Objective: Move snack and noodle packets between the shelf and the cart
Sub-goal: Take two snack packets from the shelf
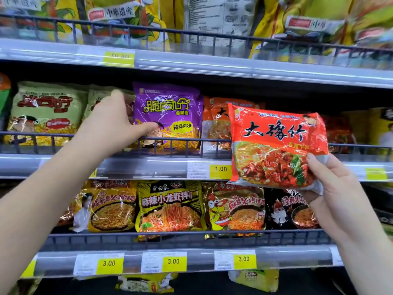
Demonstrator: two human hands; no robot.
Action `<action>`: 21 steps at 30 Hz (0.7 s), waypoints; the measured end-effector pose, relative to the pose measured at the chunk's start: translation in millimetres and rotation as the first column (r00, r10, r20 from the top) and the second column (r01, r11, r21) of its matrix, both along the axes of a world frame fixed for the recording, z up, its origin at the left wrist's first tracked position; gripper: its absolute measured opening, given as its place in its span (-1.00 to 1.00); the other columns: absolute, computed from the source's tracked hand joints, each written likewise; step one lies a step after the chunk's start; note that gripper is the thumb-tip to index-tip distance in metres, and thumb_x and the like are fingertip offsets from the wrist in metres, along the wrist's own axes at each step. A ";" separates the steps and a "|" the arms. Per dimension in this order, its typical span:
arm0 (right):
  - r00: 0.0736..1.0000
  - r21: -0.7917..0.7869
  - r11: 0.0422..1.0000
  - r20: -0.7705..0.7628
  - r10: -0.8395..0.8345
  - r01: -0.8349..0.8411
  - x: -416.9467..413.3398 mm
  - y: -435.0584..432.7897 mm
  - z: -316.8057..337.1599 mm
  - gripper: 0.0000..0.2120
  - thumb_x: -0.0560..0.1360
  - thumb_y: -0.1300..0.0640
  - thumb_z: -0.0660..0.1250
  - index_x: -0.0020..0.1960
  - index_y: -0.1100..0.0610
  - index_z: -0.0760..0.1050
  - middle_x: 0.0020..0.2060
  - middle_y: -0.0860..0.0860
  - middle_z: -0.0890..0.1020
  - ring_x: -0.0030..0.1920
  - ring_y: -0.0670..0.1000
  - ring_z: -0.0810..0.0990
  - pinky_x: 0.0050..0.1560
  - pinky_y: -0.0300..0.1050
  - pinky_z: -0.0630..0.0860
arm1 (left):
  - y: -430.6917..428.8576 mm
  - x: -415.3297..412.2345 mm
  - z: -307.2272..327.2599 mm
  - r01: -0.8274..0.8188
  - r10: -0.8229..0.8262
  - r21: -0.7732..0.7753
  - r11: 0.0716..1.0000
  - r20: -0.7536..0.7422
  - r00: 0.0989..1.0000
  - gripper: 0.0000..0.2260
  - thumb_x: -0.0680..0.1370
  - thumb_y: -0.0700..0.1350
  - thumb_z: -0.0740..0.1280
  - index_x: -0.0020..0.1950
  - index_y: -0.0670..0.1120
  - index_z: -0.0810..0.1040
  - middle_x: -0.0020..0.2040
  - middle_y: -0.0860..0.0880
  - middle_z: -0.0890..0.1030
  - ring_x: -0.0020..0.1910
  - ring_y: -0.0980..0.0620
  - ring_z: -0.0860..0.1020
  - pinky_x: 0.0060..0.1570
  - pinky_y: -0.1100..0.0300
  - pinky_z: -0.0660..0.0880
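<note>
My right hand (pixel 331 194) grips a red noodle packet (pixel 276 145) by its lower right corner, holding it up in front of the middle shelf (pixel 148 165). A purple snack packet (pixel 170 118) stands upright on that shelf behind the wire rail. My left hand (pixel 112 124) reaches to the purple packet's left edge, thumb on its front and fingers curled behind it. More red packets (pixel 214 122) of the same kind stand on the shelf just behind the one I hold. No cart is in view.
Green packets (pixel 46 111) stand left of the purple one. The lower shelf (pixel 191 258) holds yellow, orange and black noodle packets (pixel 170 207) behind a wire rail. Large yellow bags (pixel 131 20) fill the top shelf. Yellow price tags line the shelf edges.
</note>
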State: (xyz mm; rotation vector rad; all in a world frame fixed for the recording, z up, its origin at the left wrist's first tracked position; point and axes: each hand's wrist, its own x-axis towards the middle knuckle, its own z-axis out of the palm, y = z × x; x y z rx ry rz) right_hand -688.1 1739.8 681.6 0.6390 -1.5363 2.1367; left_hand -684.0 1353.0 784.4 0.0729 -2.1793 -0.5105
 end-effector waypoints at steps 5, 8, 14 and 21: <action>1.000 0.006 1.000 0.007 0.003 -0.003 2.2 -7.3 3.1 -0.85 0.63 0.04 0.31 0.06 0.07 0.62 0.09 0.09 0.75 -0.04 -0.04 0.73 -0.13 -0.22 0.67 | 47.7 29.5 -24.0 0.209 -0.271 -0.200 0.957 -0.367 0.890 -0.56 0.55 0.13 0.43 0.31 -0.10 0.52 0.19 -0.07 0.55 0.21 -0.05 0.52 0.21 0.12 0.44; 1.000 0.012 1.000 -0.003 -0.013 0.013 2.0 -13.0 7.0 -0.83 0.65 0.05 0.30 0.04 0.01 0.67 0.07 0.05 0.76 -0.05 -0.07 0.74 -0.17 -0.24 0.65 | 88.3 39.3 -33.3 0.491 -0.494 -0.078 0.868 -0.254 0.832 -0.55 0.51 0.31 0.35 0.28 0.08 0.51 0.14 0.15 0.58 0.11 0.22 0.57 0.03 0.22 0.53; 0.999 0.021 0.999 -0.031 -0.039 0.040 -0.7 -2.5 18.8 -0.84 0.68 0.06 0.29 0.10 0.04 0.65 0.15 0.15 0.73 0.07 0.07 0.70 0.11 0.04 0.61 | 136.9 20.1 -38.1 0.692 -0.709 0.218 0.688 -0.002 0.705 -0.53 0.37 0.45 0.37 0.18 0.29 0.44 0.02 0.29 0.68 0.03 0.35 0.63 0.14 0.18 0.59; 0.999 0.069 0.998 -0.045 -0.008 0.011 -20.6 44.1 23.0 -0.84 0.69 0.07 0.28 0.13 0.06 0.63 0.04 0.06 0.74 -0.06 0.04 0.70 -0.13 -0.15 0.64 | 186.6 -6.3 -42.5 0.717 -0.742 0.326 0.616 -0.065 0.667 -0.45 0.37 0.33 0.53 0.27 0.15 0.53 0.08 0.22 0.72 0.05 0.22 0.70 0.16 0.01 0.62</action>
